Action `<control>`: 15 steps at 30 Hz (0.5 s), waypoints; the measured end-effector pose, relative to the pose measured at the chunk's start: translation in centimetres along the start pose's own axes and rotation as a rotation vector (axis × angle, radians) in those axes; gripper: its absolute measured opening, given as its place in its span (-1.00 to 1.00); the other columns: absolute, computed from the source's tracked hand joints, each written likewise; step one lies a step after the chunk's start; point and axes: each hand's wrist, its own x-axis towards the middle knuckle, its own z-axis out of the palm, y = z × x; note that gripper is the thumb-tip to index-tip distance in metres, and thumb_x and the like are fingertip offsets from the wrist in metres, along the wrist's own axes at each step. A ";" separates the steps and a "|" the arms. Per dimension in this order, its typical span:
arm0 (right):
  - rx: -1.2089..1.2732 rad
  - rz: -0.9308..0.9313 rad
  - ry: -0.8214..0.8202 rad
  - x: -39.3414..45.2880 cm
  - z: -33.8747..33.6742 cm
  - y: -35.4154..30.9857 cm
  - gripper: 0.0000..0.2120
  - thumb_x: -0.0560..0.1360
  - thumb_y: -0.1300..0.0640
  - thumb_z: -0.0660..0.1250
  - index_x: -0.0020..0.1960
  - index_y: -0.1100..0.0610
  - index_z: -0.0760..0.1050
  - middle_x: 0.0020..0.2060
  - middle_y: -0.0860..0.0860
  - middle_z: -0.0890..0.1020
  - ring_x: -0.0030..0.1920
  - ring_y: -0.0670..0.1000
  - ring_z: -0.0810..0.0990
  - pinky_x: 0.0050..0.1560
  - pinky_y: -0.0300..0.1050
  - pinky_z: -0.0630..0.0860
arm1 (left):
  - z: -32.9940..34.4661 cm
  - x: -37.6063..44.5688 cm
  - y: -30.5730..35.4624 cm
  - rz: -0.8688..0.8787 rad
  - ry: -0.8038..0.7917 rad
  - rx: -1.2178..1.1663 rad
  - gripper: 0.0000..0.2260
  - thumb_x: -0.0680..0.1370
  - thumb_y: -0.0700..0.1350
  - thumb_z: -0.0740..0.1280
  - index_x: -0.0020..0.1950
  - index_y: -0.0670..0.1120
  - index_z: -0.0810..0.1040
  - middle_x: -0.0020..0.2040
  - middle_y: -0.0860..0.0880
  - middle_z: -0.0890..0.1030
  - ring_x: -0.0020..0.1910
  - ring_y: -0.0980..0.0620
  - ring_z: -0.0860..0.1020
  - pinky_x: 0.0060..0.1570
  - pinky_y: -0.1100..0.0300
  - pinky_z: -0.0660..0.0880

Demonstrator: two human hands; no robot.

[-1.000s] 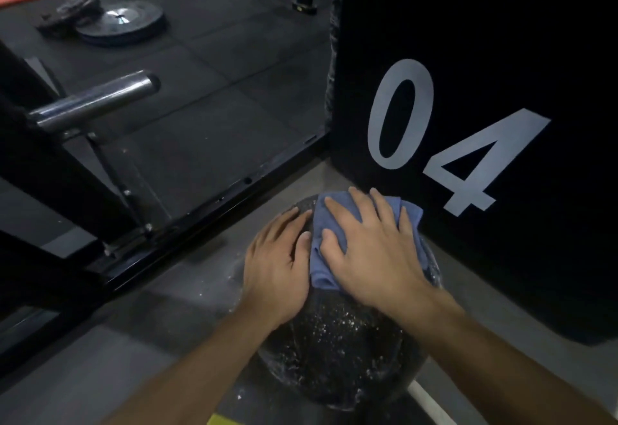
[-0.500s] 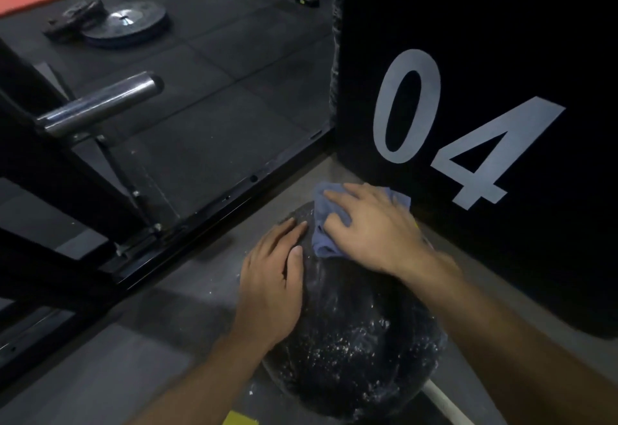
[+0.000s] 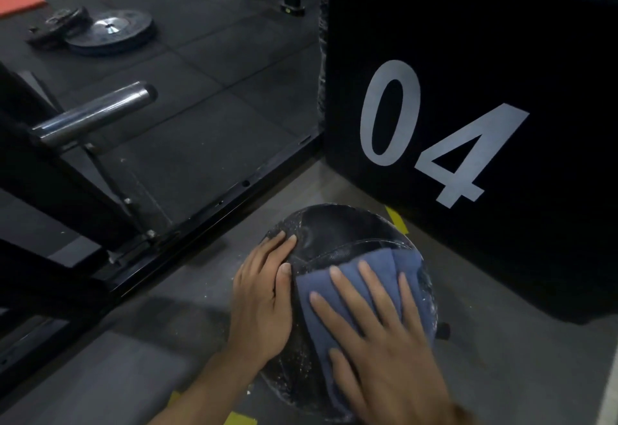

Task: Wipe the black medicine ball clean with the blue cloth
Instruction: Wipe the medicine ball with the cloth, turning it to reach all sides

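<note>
My fingers (image 3: 364, 285) lie straight and spread, pressing the blue cloth (image 3: 354, 294) flat against the black medicine ball (image 3: 337, 230); they do not curl around the cloth. That is my right hand (image 3: 384, 337), covering the ball's upper right side. My left hand (image 3: 261, 301) rests open on the ball's left side, fingers together and straight, thumb alongside the cloth's left edge.

No containers are in view.

The cloth is soft, dull blue fabric, folded into long ridges that run under my fingers and drape over the ball's curve. The ball is round, with a dark, slightly glossy skin divided by curved seams. White specks and dusty smears cover it, thickest low on the near side, with more along the seams at the top. It sits on the grey concrete floor (image 3: 150, 374), just in front of a large black box (image 3: 501, 40) printed with pale numerals "04".

Yellow tape marks (image 3: 396, 220) show on the floor beside the ball. To the left, a black metal frame rail (image 3: 214, 210) runs diagonally, and a shiny steel bar sleeve (image 3: 97, 113) juts out above it. Beyond lies dark rubber tile flooring (image 3: 207, 56) with a round weight plate (image 3: 112, 31) lying flat.
</note>
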 end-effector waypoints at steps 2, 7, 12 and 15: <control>0.036 0.013 -0.067 3.1 -1.0 0.1 -0.39 0.58 -0.18 0.19 0.62 -0.15 0.26 0.67 -0.01 0.21 0.66 0.17 0.13 0.55 0.45 0.07 | 0.0 -0.5 -0.2 0.017 0.006 -0.024 -0.58 0.72 0.05 -0.03 0.52 0.12 0.42 0.50 0.14 0.46 0.51 0.11 0.40 0.45 -0.19 0.39; 0.118 0.124 -0.232 10.3 -1.6 1.5 -0.40 0.59 -0.24 0.05 0.61 -0.27 0.04 0.68 -0.07 0.09 0.67 0.08 -0.09 0.58 0.41 -0.17 | 0.1 -0.5 0.1 0.005 -0.004 0.002 -0.50 0.73 0.16 -0.09 0.52 0.02 0.44 0.47 0.03 0.50 0.46 0.06 0.44 0.44 -0.18 0.40; 0.358 0.399 -0.320 14.5 -1.8 6.6 -0.44 0.60 -0.26 0.06 0.60 -0.30 0.14 0.63 -0.07 0.23 0.62 0.07 0.16 0.55 0.40 0.11 | 0.6 -0.5 0.7 0.007 -0.013 0.048 -0.60 0.73 0.03 0.01 0.52 0.12 0.43 0.52 0.17 0.42 0.53 0.16 0.33 0.50 -0.15 0.31; 0.344 0.412 -0.251 12.9 -1.7 6.6 -0.43 0.60 -0.21 0.01 0.61 -0.26 0.16 0.63 -0.09 0.23 0.61 0.03 0.17 0.57 0.32 0.12 | 0.8 -0.4 1.3 0.011 -0.009 0.086 -0.57 0.71 0.05 -0.01 0.53 0.12 0.43 0.52 0.17 0.42 0.52 0.15 0.33 0.49 -0.14 0.32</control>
